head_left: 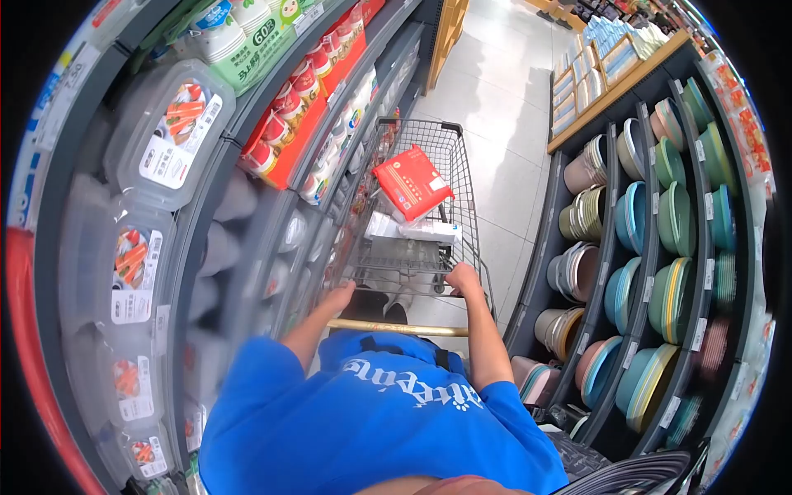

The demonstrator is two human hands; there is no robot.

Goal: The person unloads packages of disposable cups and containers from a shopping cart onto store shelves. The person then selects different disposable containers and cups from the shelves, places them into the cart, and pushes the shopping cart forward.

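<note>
A wire shopping cart (476, 216) stands in front of me, with a gold-coloured bar (396, 328) close to my blue shirt. My left hand (338, 298) is closed at the near left edge of the cart frame; its fingers are partly hidden. On the near right rim, my right hand (464, 280) is closed around the frame. Inside the cart, a red package (412, 183) lies tilted over white packages (431, 232).
On the left, shelving holds clear plastic containers (175, 132) and red-packaged cups (289, 114). Stacked bowls and basins (676, 219) fill the right shelves (605, 247). Tiled floor (503, 140) runs ahead between them. Part of another person (565, 10) shows at the far top.
</note>
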